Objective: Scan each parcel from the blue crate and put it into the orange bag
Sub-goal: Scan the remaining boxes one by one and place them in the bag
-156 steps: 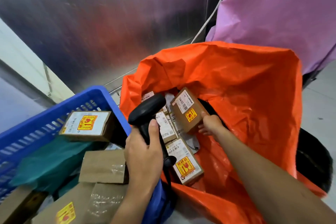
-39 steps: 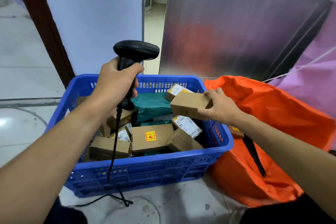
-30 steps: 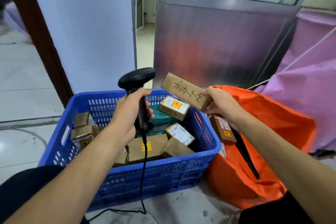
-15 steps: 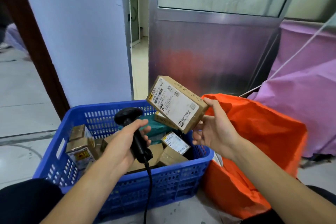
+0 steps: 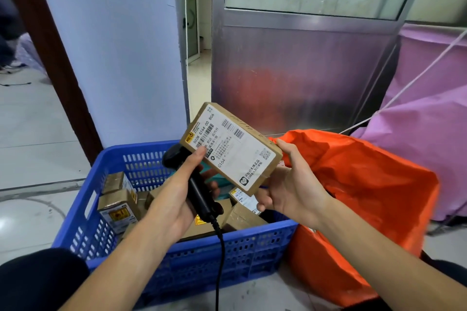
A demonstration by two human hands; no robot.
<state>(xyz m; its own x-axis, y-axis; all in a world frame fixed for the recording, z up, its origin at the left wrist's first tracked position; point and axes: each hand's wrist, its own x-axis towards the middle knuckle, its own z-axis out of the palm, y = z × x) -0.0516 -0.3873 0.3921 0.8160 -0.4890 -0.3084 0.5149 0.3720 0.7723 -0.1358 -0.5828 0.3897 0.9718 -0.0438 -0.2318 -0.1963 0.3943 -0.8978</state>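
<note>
Fabric of the orange bag (image 5: 366,184) is slumping open just to the right of the blue crate (image 5: 227,260), which is sitting on the floor with more small boxes inside. Above the crate's right end, the parcel (image 5: 235,149) is tilting with its label up. It is looking like stiff, light cardboard, likely best taken across a short end, clear of the barcodes. The right hand (image 5: 293,189) is curling its grip around the lower end. The left hand (image 5: 174,199) is wrapping its grip round the black scanner (image 5: 199,192), its head sitting under the parcel's upper-left corner.
</note>
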